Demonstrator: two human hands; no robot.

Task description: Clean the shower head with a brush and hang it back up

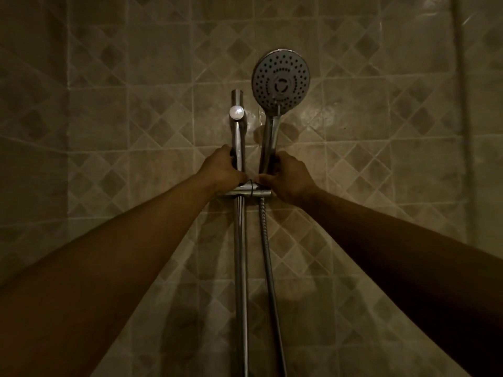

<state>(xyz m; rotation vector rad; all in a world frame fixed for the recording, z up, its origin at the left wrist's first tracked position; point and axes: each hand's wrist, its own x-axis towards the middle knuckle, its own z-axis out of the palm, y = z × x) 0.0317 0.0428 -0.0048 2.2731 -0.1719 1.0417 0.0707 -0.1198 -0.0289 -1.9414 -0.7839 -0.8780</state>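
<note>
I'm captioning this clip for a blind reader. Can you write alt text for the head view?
Two bare arms reach up a tiled wall: the right hand grips the handle of a round shower head in its holder, the left hand grips the chrome rail beside it. A metal hose hangs below.

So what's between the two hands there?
In the head view, the left hand grips the vertical chrome rail; the right hand grips the shower head by its handle. Between them: the bracket and a strip of tiled wall.
</note>
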